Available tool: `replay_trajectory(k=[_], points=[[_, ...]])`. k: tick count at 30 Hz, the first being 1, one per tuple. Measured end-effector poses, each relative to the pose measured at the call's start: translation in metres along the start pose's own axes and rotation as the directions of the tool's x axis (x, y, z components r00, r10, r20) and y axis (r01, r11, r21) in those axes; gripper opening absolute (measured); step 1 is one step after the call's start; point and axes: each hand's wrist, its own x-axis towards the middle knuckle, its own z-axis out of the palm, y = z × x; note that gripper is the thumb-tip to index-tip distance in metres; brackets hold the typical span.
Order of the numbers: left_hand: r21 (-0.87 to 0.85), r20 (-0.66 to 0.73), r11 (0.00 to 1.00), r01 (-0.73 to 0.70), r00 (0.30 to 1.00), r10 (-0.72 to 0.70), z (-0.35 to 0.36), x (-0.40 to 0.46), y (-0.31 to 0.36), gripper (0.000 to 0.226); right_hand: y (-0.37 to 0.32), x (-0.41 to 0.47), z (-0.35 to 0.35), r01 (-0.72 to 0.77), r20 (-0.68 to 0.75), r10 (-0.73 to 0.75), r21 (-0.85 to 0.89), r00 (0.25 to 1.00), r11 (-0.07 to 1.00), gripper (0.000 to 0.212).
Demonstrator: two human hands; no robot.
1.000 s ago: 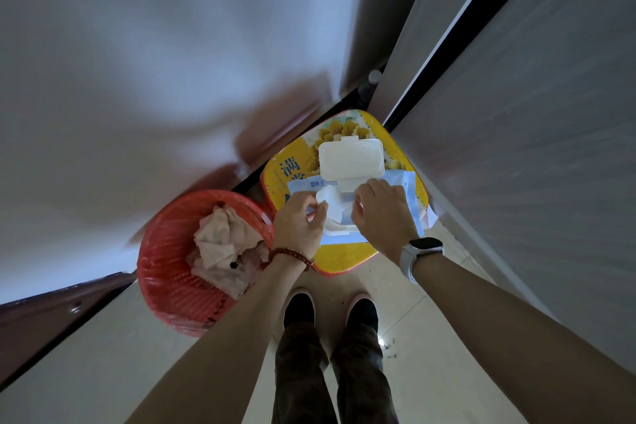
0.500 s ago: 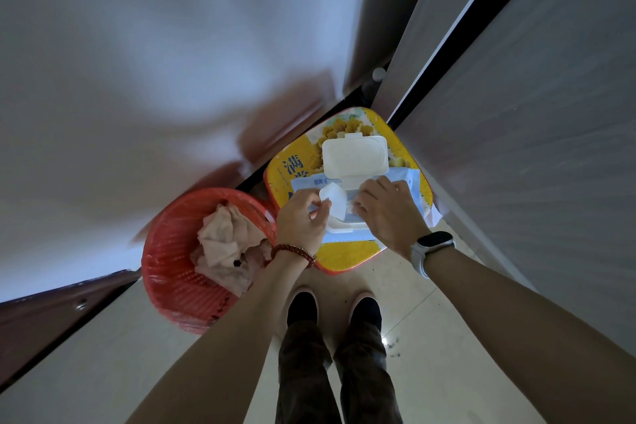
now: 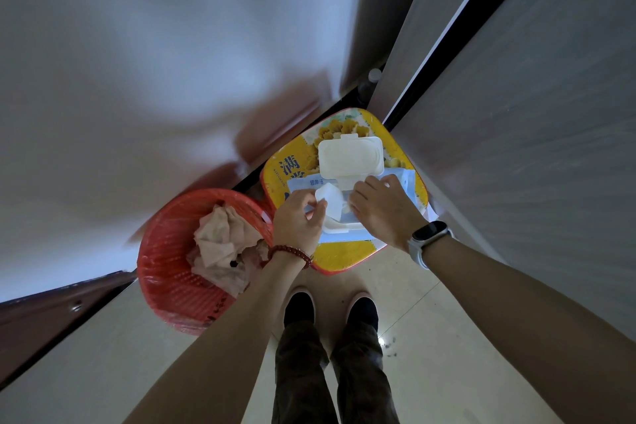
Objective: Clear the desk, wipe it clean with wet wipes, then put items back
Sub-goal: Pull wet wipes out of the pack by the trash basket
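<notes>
Since the earlier frame, more of the white wipe [image 3: 329,200] has come up out of the wet-wipe pack [image 3: 347,206], whose lid [image 3: 350,157] stands flipped open. Left hand [image 3: 298,220] pinches the wipe between thumb and fingers; right hand [image 3: 382,212] presses down on the pack with curled fingers, hiding its right half. Both hands sit close together. The pack lies on a yellow stool [image 3: 340,255], beside a red basket [image 3: 172,272] of crumpled paper. Printing on the pack is too small to read.
</notes>
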Motion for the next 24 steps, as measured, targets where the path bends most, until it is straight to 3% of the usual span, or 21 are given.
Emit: replay_trajectory(k=[14,19,22,24], points=[[-0.014,-0.004,1.0,-0.014,1.0,0.014,-0.0024,-0.0011,0.005,0.015,0.0018,0.0044,0.0033,0.088,0.006,-0.088,-0.091,0.996,0.992,0.016],[-0.022,-0.004,1.0,-0.017,1.0,0.017,-0.0012,0.0006,0.0003,0.015,0.0033,0.0046,0.0034,-0.03,-0.039,0.03,-0.001,0.999,1.0,0.022],[-0.014,-0.004,1.0,-0.02,1.0,0.02,-0.0011,0.0006,-0.0006,0.016,0.0014,0.004,0.0014,-0.232,-0.067,0.252,0.219,0.965,0.948,0.024],[-0.003,-0.004,1.0,-0.027,1.0,0.027,-0.0007,0.0005,-0.0015,0.016,-0.0009,-0.0023,-0.0014,-0.236,-0.054,0.267,0.318,0.962,0.918,0.02]])
